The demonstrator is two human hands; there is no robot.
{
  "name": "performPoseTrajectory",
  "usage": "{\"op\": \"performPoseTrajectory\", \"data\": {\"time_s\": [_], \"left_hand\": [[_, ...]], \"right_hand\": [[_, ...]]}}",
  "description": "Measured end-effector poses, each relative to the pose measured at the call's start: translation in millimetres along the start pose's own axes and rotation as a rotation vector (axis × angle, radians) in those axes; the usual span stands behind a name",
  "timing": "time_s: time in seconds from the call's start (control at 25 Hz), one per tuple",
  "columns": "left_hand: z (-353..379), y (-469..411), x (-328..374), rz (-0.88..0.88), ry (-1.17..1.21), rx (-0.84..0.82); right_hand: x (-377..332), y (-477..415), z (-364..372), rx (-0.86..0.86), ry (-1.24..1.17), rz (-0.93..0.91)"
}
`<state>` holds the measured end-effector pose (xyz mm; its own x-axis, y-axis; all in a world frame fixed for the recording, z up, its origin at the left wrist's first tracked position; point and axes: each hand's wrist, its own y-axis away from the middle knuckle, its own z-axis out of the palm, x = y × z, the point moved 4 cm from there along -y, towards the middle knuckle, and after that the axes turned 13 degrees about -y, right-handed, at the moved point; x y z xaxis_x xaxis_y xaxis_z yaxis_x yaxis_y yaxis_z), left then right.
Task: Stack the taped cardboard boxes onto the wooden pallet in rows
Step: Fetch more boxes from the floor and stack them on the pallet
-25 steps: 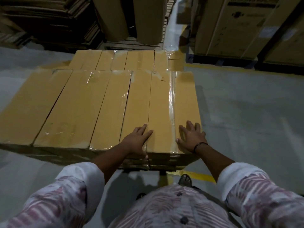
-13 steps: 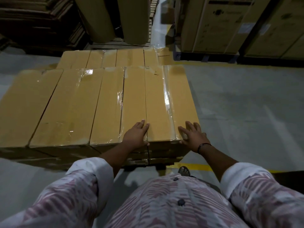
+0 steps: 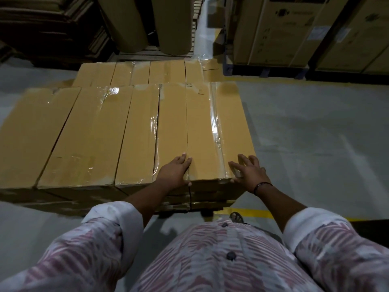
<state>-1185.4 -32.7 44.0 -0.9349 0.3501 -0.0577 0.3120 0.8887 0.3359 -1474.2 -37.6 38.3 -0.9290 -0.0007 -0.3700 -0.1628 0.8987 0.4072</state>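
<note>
Step in hand: I judged it to be squaring the end box into the top row, flush against its neighbouring box.
Left hand: the left hand lay flat on the near end of the neighbouring box. Its fingers were straight and reached the seam, its thumb hung over the end face, and it held nothing.
Right hand: the right hand was spread wide on the end box's near right corner, pressing and gripping nothing.
Where the boxes were: they lay side by side, long sides touching, on top of lower layers. The stack hid the wooden pallet beneath from me. A rear row sat lower, just behind.
Doing it well: I would push leftward with the right palm and use the left hand as a stop. Then I would check that the near ends line up, since a proud corner would, I think, unsettle the next layer.
Contents: every box was taped or film-wrapped closed, so I could not tell what was inside.
Surroundings: paper rolls and printed cartons stood beyond the grey floor.
</note>
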Motion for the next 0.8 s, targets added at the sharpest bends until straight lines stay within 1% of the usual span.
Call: {"op": "performPoseTrajectory", "data": {"time_s": [0.44,0.8], "left_hand": [[2.0,-1.1,1.3,-0.004,-0.023,0.003],[3.1,-1.5,-0.3,-0.010,-0.015,-0.028]], "right_hand": [[-1.5,3.0,-0.1,0.013,-0.015,-0.004],[-1.8,2.7,1.8,0.037,-0.027,-0.024]]}}
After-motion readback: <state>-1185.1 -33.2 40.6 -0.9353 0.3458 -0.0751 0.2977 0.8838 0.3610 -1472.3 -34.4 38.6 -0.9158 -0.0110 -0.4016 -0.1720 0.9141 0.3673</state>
